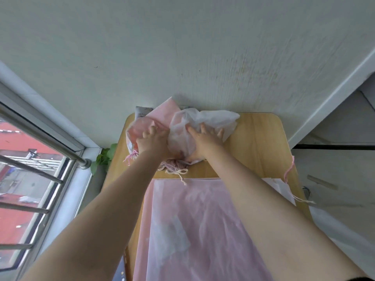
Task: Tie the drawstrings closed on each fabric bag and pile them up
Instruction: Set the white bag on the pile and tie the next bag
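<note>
Both arms reach out over the wooden desk point(261, 138) toward the pile of tied bags at its far edge, against the wall point(182, 47). The right hand point(205, 140) lies flat on the white bag point(203, 122), its fingers spread and straight, pressing the crumpled fabric down; this grip is wide open and holds nothing. The white bag sits on top of the pile, to the right of the pink bag point(162, 112), and touches it. The left hand point(150, 140) rests on the pink bag, just beside the white bag's left edge; its fingers look slightly bent, but whether they pinch the fabric or only press on it cannot be told.

Below the pile, nearer the person, a cream drawstring bow point(178, 172) lies on the desk, tied round a gathered bag mouth that pokes out from under the white bag. A pink tassel point(129, 158) hangs at the pile's near left corner.

Nearer still than the pile, a flat pink bag point(203, 230) is spread across the desk between the two forearms. To the right of it a pink cord point(288, 171) dangles over the desk's edge. Left of the pile stands a window point(30, 179) with metal bars, with green leaves point(103, 157) between it and the desk.
</note>
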`<action>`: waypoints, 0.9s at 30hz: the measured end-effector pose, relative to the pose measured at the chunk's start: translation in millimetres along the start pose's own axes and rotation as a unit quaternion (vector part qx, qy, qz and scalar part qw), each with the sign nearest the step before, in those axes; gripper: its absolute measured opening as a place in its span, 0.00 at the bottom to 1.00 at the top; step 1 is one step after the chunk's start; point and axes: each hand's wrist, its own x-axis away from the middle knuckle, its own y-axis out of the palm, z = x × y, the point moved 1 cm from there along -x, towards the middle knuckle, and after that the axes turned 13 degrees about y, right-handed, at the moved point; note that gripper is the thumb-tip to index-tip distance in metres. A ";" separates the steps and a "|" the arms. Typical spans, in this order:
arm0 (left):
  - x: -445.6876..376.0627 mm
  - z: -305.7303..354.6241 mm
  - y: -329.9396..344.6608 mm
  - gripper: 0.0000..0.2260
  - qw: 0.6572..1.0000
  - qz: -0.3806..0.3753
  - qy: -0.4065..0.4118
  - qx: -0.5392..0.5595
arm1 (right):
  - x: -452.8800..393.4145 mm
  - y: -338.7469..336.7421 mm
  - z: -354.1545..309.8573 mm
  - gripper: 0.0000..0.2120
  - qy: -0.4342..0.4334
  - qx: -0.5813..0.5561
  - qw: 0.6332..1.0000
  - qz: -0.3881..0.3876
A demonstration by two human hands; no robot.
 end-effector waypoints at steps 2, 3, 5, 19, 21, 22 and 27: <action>0.1 -1.2 2.9 0.44 1.000 0.002 -0.002 0.011 | -1.5 1.6 -0.3 0.57 0.006 -0.009 1.000 -0.014; 1.5 -0.7 3.1 0.45 1.000 0.003 -0.003 0.014 | -0.2 1.7 -1.2 0.56 0.010 -0.010 1.000 -0.012; 6.6 2.5 2.5 0.48 1.000 0.008 -0.005 0.025 | 9.0 0.0 -3.9 0.53 0.015 -0.007 1.000 0.007; 103.5 67.4 -28.3 0.34 0.965 0.257 0.033 0.026 | 125.8 6.1 61.6 0.04 0.074 -0.110 0.991 0.009; 113.8 78.8 -25.7 0.24 0.952 0.300 0.053 0.015 | 136.9 20.8 70.1 0.02 0.068 -0.102 0.992 -0.019; 118.4 84.3 -23.1 0.19 0.950 0.303 0.070 0.022 | 141.7 25.4 73.2 0.02 0.066 -0.109 0.992 -0.016; 129.5 102.4 -6.0 0.09 0.965 0.188 0.095 0.156 | 153.7 31.5 81.1 0.12 0.053 -0.117 0.992 0.016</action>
